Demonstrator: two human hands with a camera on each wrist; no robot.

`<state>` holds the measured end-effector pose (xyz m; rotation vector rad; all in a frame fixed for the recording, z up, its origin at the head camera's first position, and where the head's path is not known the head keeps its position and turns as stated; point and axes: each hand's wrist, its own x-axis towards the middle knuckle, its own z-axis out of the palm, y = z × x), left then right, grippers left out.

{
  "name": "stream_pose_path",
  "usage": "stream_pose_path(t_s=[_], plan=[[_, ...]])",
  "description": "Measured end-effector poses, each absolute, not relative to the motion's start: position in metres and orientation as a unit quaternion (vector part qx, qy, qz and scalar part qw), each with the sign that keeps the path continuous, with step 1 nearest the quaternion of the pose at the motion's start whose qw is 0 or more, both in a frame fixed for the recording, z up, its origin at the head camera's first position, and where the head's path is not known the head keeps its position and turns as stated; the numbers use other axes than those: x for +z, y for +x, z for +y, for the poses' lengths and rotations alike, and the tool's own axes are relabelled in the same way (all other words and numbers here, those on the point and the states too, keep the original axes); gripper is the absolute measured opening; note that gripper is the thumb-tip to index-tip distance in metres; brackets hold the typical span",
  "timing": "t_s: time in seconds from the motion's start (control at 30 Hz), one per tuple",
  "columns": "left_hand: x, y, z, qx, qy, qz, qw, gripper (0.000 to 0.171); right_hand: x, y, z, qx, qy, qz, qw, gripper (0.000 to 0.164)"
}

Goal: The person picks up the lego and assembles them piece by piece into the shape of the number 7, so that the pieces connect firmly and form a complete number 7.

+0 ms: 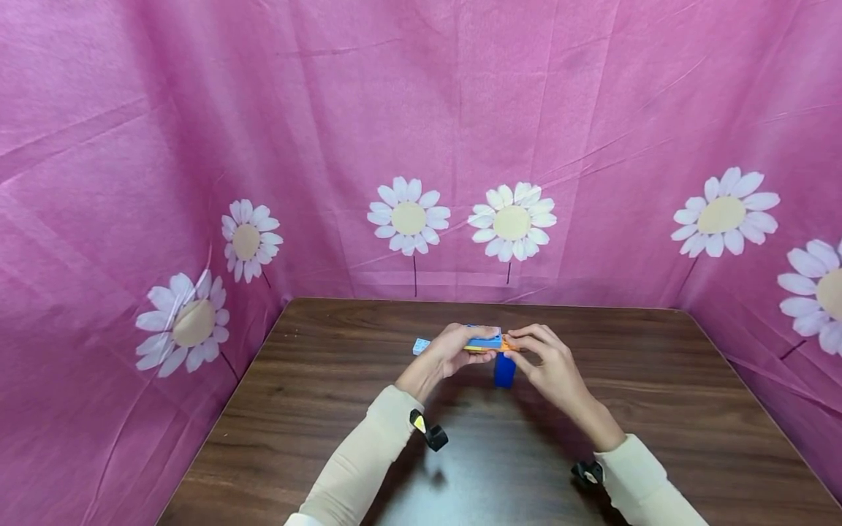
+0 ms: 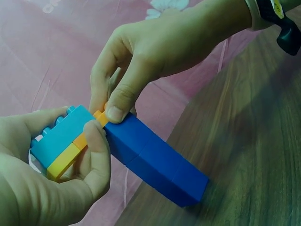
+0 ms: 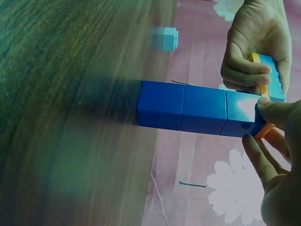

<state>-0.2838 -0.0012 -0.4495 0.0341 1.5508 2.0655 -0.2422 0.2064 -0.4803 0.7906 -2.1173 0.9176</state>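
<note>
An upright column of three dark blue building bricks stands on the table. At its top is a thin orange brick, level with a yellow one under a lighter blue studded brick. My left hand grips the lighter blue brick and the thin layer below it, fingers curled beneath. From the other side my right hand pinches the orange brick at the column's top, its thumb against it. Fingers of both hands partly hide the joint.
A small pale blue brick lies on the brown wooden table, left of the hands. Pink cloth with white flowers hangs behind the table and along both sides.
</note>
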Motion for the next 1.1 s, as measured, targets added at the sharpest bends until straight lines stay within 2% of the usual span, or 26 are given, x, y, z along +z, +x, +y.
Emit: stream_pose_path(t_s=[0.43, 0.63, 0.97, 1.1], plan=[[-0.453, -0.283, -0.004, 0.763, 0.027, 0.581, 0.283, 0.032, -0.481, -0.242, 0.206, 0.351, 0.299, -0.819, 0.342, 0.033], [-0.453, -0.284, -0.006, 0.749, 0.034, 0.594, 0.291, 0.043, -0.482, -0.242, 0.205, 0.354, 0.298, -0.819, 0.340, 0.032], [-0.444, -0.288, -0.019, 0.712, 0.049, 0.652, 0.255, 0.067, -0.483, -0.241, 0.205, 0.348, 0.279, -0.835, 0.323, 0.038], [-0.442, -0.288, -0.028, 0.689, 0.053, 0.680, 0.245, 0.067, -0.483, -0.240, 0.206, 0.349, 0.272, -0.840, 0.314, 0.040]])
